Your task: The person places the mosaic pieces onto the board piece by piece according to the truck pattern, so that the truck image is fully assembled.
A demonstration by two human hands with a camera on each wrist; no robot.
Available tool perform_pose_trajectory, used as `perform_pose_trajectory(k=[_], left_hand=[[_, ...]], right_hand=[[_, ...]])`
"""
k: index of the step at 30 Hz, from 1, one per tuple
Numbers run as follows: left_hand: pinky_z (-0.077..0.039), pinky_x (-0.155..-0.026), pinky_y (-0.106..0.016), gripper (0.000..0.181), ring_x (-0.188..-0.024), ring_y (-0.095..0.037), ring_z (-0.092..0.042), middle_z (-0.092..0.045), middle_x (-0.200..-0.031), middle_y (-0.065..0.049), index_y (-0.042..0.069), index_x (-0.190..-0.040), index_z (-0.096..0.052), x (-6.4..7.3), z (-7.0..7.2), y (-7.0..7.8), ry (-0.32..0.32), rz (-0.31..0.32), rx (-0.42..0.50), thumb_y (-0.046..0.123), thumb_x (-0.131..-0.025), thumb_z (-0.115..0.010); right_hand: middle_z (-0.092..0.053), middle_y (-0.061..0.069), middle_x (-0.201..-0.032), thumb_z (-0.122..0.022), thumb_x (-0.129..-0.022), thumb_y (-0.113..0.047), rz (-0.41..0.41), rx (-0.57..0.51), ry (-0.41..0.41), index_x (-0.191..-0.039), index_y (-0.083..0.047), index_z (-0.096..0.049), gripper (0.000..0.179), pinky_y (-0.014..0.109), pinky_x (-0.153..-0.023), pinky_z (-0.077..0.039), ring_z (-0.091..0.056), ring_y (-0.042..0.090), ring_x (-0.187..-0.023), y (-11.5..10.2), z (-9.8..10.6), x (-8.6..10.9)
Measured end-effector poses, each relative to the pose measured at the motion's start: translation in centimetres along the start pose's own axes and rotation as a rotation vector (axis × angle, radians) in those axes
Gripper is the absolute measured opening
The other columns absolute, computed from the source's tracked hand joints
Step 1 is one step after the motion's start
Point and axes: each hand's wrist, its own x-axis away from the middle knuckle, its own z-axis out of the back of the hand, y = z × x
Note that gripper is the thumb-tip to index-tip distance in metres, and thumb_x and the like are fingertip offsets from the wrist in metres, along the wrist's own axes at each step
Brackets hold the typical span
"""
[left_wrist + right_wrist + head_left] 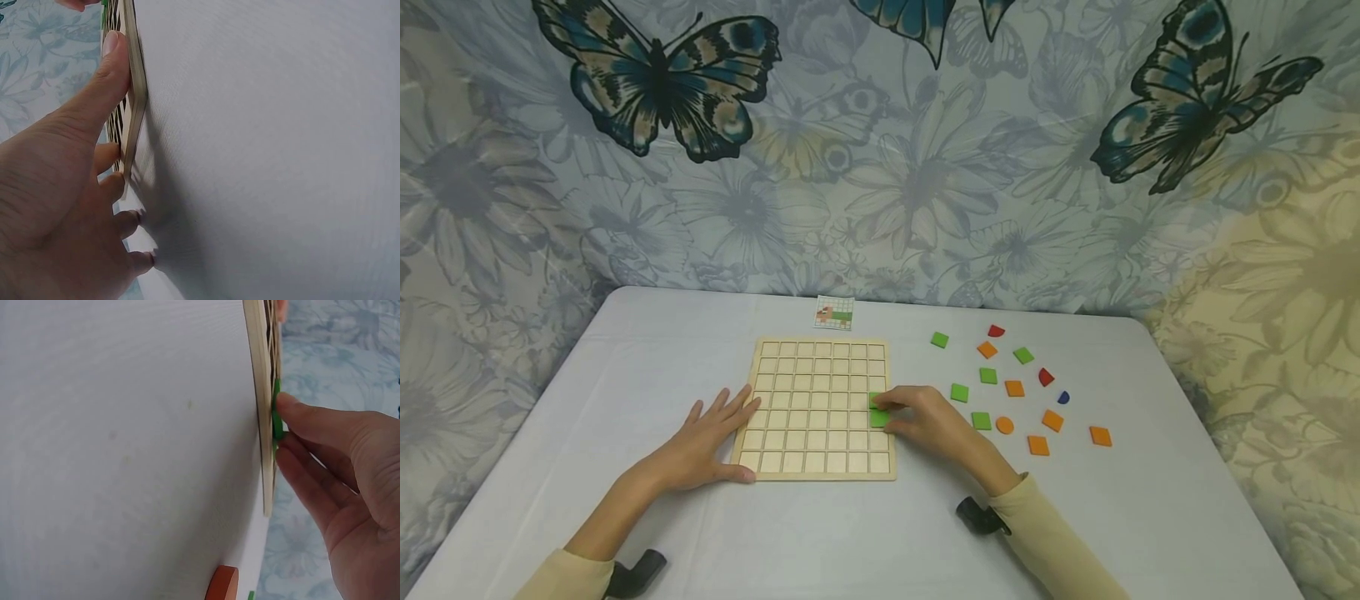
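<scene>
A wooden grid board (pixel 812 477) lies on the white table. Two green square tiles (pixel 879 419) sit at its right column, one above the other. My right hand (pixel 928 421) is at the board's right edge, thumb and fingers bent around a green tile (pixel 277 419); the fingers partly cover the upper one. With fingers spread, my left hand (pixel 700 446) rests against the board's left edge. In the left wrist view, the left thumb (pixel 109 78) lies along the board's edge (pixel 139 94).
Loose tiles lie right of the board: green squares (pixel 988 376), orange squares (pixel 1038 446), an orange circle (pixel 1004 426), red quarter-round pieces (pixel 1046 377) and a blue half-circle (pixel 1063 397). A small pattern card (pixel 834 313) lies behind the board. Patterned cloth (pixel 917 192) hangs behind the table.
</scene>
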Motion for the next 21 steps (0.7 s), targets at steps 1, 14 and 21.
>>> perform_pose_trajectory(k=[1, 14, 21], left_hand=[[-0.003, -0.111, -0.070, 0.108, -0.143, -0.052, -0.012, -0.021, -0.160, -0.020, 0.004, -0.151, -0.036, 0.01, 0.00, -0.02, -0.001, -0.001, 0.002, 0.058, -0.068, -0.078], [-0.003, -0.111, -0.070, 0.107, -0.143, -0.052, -0.012, -0.021, -0.160, -0.021, 0.004, -0.151, -0.036, 0.02, 0.12, 0.05, 0.001, -0.007, 0.014, 0.055, -0.068, -0.080], [-0.004, -0.111, -0.070, 0.107, -0.143, -0.052, -0.013, -0.022, -0.159, -0.021, 0.004, -0.151, -0.036, 0.05, 0.12, 0.20, 0.004, 0.000, 0.007, 0.055, -0.067, -0.080]], right_hand=[[-0.072, 0.002, -0.112, -0.081, -0.079, -0.007, 0.001, 0.002, 0.000, -0.117, -0.006, -0.070, 0.040, 0.028, -0.091, -0.053, -0.067, 0.012, -0.104, 0.01, -0.03, -0.01], [-0.072, 0.003, -0.113, -0.080, -0.080, -0.006, 0.016, 0.009, 0.001, -0.117, -0.005, -0.070, 0.039, 0.029, -0.092, -0.053, -0.067, 0.014, -0.104, -0.17, -0.07, -0.18], [-0.072, 0.003, -0.112, -0.080, -0.079, -0.006, 0.018, 0.006, 0.004, -0.116, -0.005, -0.070, 0.038, 0.029, -0.091, -0.053, -0.067, 0.014, -0.103, -0.12, -0.16, -0.16]])
